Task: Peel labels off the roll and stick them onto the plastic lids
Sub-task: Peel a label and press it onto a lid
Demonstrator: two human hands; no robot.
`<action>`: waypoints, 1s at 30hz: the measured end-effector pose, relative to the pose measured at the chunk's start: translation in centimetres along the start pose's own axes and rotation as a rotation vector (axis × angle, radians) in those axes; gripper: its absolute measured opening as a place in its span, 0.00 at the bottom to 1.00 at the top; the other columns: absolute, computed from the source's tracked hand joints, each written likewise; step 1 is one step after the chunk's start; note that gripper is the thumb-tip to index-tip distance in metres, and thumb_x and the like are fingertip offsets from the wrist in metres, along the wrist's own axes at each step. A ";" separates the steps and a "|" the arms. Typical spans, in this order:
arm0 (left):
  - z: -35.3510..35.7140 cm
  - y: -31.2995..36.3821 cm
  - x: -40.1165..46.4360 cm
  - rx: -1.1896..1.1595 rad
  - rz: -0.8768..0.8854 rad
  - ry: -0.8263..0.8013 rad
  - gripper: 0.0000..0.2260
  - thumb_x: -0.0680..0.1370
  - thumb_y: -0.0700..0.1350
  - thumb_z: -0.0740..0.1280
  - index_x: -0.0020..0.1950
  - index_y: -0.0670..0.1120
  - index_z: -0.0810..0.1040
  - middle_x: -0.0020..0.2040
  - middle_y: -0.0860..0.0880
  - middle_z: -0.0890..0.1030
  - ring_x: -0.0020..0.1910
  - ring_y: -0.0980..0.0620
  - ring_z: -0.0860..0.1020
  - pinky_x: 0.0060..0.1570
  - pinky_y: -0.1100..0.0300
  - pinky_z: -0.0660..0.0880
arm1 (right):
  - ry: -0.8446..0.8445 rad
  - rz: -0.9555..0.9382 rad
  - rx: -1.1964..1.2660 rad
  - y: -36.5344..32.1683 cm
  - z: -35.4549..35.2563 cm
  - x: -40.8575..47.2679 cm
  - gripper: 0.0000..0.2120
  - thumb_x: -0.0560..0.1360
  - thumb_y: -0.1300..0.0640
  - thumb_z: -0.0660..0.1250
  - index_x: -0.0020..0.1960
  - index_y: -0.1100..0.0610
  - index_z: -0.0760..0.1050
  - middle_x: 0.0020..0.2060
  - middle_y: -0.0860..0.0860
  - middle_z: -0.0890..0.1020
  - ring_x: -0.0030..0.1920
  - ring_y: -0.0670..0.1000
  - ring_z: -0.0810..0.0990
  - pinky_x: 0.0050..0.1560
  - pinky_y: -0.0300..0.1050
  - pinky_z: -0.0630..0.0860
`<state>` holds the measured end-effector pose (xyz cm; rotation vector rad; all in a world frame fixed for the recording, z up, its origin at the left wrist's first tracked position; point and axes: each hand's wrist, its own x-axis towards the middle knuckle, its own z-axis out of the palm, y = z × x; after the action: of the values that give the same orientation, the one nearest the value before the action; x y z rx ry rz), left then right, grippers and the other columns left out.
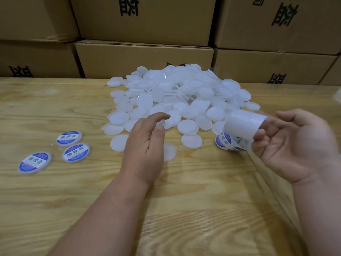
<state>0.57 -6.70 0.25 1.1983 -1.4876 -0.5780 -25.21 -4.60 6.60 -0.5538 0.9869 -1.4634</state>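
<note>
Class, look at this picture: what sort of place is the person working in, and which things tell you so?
Probably a warehouse or packing room. Stacked cardboard boxes printed with large characters fill the background, a heap of unlabelled white plastic lids covers the wooden table, and three labelled lids lie aside.

A pale, grainy plywood worktop (193,209) carries everything. Toward twelve o'clock sits a loose heap of round, translucent white plastic lids (180,100), spilling flat around its edges. At nine o'clock, well apart from the heap, three round lids with blue-and-white printed labels (55,151) lie face up, close together.
</note>
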 end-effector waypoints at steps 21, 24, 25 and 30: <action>1.5 1.0 -1.0 -0.179 -0.081 -0.280 0.09 0.78 0.43 0.71 0.47 0.56 0.73 0.44 0.54 0.82 0.32 0.47 0.71 0.32 0.59 0.70 | 0.318 -0.553 -0.538 1.0 0.1 0.6 0.10 0.70 0.58 0.65 0.34 0.49 0.82 0.25 0.46 0.77 0.23 0.45 0.67 0.25 0.39 0.63; 1.5 1.0 -1.0 -0.163 -0.050 -0.301 0.08 0.78 0.44 0.70 0.47 0.56 0.73 0.43 0.56 0.81 0.30 0.51 0.70 0.30 0.61 0.69 | 0.214 -0.591 -0.883 1.1 -0.4 0.3 0.20 0.73 0.65 0.64 0.40 0.39 0.81 0.38 0.38 0.78 0.31 0.36 0.71 0.34 0.35 0.68; 1.5 0.9 -1.0 -0.160 -0.047 -0.304 0.08 0.78 0.44 0.70 0.47 0.56 0.74 0.43 0.55 0.81 0.29 0.53 0.70 0.30 0.61 0.69 | 0.115 -0.575 -1.077 1.2 -0.4 0.0 0.21 0.73 0.64 0.64 0.44 0.35 0.79 0.47 0.36 0.75 0.39 0.34 0.72 0.41 0.35 0.69; 1.5 0.7 -1.0 -0.132 -0.031 -0.294 0.09 0.79 0.43 0.69 0.46 0.57 0.74 0.41 0.56 0.81 0.29 0.55 0.70 0.30 0.64 0.69 | -0.245 -0.385 -1.697 1.2 -0.7 -1.1 0.28 0.70 0.61 0.71 0.55 0.28 0.70 0.74 0.31 0.52 0.74 0.35 0.47 0.75 0.56 0.50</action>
<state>-1.15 -5.91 0.00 1.0684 -1.6495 -0.8901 -24.91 -3.25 5.45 -2.1302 1.8338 -0.4670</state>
